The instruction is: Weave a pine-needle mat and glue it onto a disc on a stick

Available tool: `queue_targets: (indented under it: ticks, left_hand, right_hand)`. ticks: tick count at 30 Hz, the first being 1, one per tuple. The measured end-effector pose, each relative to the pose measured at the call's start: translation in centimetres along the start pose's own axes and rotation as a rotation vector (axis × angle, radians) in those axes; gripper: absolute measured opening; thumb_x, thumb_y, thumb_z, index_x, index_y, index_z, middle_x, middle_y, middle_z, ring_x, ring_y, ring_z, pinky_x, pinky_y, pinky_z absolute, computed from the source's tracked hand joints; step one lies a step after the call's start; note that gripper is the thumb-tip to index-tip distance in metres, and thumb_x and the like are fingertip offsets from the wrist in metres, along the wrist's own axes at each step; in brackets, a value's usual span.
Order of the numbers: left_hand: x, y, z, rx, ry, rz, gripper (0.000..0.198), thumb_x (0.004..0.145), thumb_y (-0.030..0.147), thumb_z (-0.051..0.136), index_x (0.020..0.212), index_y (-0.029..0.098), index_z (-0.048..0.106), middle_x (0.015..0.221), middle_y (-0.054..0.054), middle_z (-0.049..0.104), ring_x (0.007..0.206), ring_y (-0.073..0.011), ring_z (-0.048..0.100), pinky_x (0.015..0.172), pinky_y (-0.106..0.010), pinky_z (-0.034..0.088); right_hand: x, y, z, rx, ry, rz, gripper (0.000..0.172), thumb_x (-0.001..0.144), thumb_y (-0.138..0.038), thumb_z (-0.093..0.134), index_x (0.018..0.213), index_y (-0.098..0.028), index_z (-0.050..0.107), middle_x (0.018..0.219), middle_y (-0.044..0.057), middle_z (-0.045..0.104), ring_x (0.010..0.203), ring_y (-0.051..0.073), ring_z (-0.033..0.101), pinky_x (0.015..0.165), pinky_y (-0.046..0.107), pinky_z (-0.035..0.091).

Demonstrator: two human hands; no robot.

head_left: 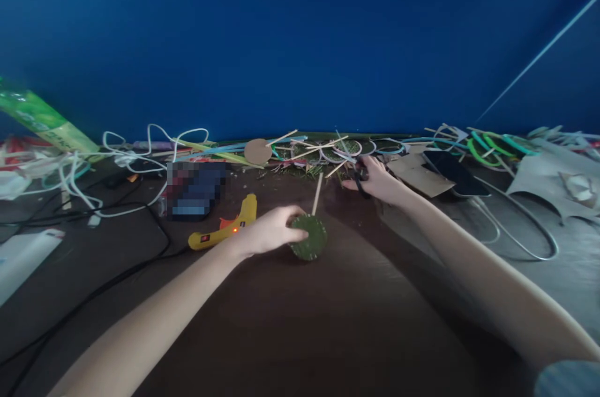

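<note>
My left hand (pixel 281 229) grips the left edge of a round green disc (pixel 313 238), with the thumb on its face. A thin pale stick (pixel 318 194) runs up from the disc's top edge. Farther back on the right, my right hand (pixel 368 179) has its fingers around the dark handles of what look like scissors (pixel 360 177), close to the pile of strips. A yellow glue gun (pixel 225 229) with a small orange light lies just left of my left hand.
Behind are a brown cardboard disc (pixel 257 152) and tangled strips (pixel 328 148). A blurred dark device (pixel 197 190) and black cables (pixel 117 272) lie left, a green bottle (pixel 47 119) far left. Cardboard (pixel 422 173), a phone (pixel 454 173) and a white cable (pixel 539 256) are right.
</note>
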State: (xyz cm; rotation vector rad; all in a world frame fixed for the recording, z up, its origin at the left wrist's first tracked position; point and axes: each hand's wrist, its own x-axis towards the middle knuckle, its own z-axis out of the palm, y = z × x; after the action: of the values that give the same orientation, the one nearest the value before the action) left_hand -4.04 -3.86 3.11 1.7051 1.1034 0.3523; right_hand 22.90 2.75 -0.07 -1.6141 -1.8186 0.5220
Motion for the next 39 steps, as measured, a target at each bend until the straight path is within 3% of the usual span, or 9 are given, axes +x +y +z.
queue_targets:
  ticks: [4,7,9,12,15,20,30,33,39]
  left_hand:
    - [-0.5,0.0,0.2,0.249,0.01,0.006,0.038,0.073,0.042,0.061,0.105,0.023,0.063,0.102,-0.008,0.067,0.089,-0.0274,0.063,0.075,-0.037,0.046]
    - [-0.6,0.1,-1.2,0.441,0.204,0.13,0.032,0.078,0.039,0.057,0.106,0.024,0.064,0.105,-0.007,0.066,0.086,-0.0255,0.062,0.076,-0.036,0.046]
    - [-0.2,0.2,-2.7,0.594,0.353,0.233,0.022,0.08,0.025,0.053,0.096,0.022,0.068,0.105,-0.006,0.066,0.096,-0.0246,0.059,0.086,-0.037,0.042]
    - [1.2,0.2,-4.7,0.83,0.427,0.214,0.027,0.083,0.014,0.043,0.094,0.018,0.068,0.1,-0.006,0.067,0.096,-0.0218,0.058,0.088,-0.037,0.042]
    - [3.2,0.1,-5.7,1.056,0.35,0.164,0.029,0.082,0.01,0.042,0.091,0.017,0.069,0.098,-0.007,0.069,0.096,-0.0218,0.059,0.088,-0.035,0.043]
    - [5.5,-0.3,-5.8,1.14,0.256,0.132,0.029,0.076,0.009,0.045,0.085,0.016,0.071,0.09,-0.009,0.071,0.088,-0.0231,0.062,0.078,-0.034,0.044]
    - [5.9,0.2,-6.6,1.205,0.155,0.141,0.027,0.076,0.007,0.045,0.084,0.018,0.068,0.088,-0.008,0.068,0.09,-0.0225,0.058,0.077,-0.033,0.038]
    - [6.1,0.4,-6.9,1.204,0.148,0.14,0.019,0.077,0.014,0.052,0.088,0.019,0.066,0.088,-0.007,0.065,0.088,-0.0227,0.057,0.074,-0.033,0.037]
    - [7.7,0.5,-6.7,1.223,0.133,0.15,0.01,0.077,0.027,0.06,0.079,0.018,0.064,0.083,-0.007,0.062,0.081,-0.0222,0.056,0.07,-0.033,0.035]
  right_hand:
    - [-0.6,-0.8,1.1,-0.152,0.072,0.123,0.052,0.054,-0.056,0.067,0.087,-0.021,0.047,0.1,0.01,0.046,0.1,0.033,0.042,0.087,0.05,0.036]
    - [-1.4,-0.9,2.3,-0.129,0.155,0.107,0.048,0.063,-0.058,0.059,0.09,-0.021,0.046,0.101,0.011,0.046,0.099,0.032,0.041,0.085,0.049,0.036]
    - [-1.8,-0.8,2.9,-0.127,0.212,0.059,0.046,0.067,-0.056,0.055,0.095,-0.021,0.046,0.101,0.012,0.046,0.098,0.032,0.041,0.084,0.05,0.037]
    - [-2.1,-0.6,3.5,-0.162,0.294,-0.031,0.044,0.072,-0.05,0.052,0.102,-0.019,0.045,0.103,0.013,0.047,0.099,0.032,0.041,0.084,0.051,0.037]
    - [-2.1,-0.4,3.5,-0.204,0.328,-0.101,0.043,0.074,-0.046,0.05,0.106,-0.017,0.044,0.106,0.015,0.048,0.102,0.032,0.041,0.086,0.051,0.036]
    - [-2.0,-0.2,3.5,-0.189,0.328,-0.106,0.043,0.074,-0.043,0.051,0.107,-0.016,0.044,0.106,0.016,0.05,0.102,0.033,0.041,0.086,0.052,0.036]
    - [-1.8,-0.3,3.5,-0.179,0.318,-0.103,0.036,0.075,-0.04,0.049,0.103,-0.018,0.045,0.102,0.015,0.052,0.097,0.032,0.044,0.083,0.051,0.038]
    - [-1.7,-0.2,3.4,-0.177,0.312,-0.091,0.035,0.075,-0.04,0.049,0.102,-0.018,0.046,0.103,0.015,0.052,0.098,0.033,0.044,0.083,0.051,0.038]
    - [-1.8,-0.4,3.3,-0.17,0.302,-0.085,0.036,0.075,-0.041,0.049,0.102,-0.018,0.047,0.102,0.014,0.053,0.097,0.032,0.044,0.083,0.05,0.038]
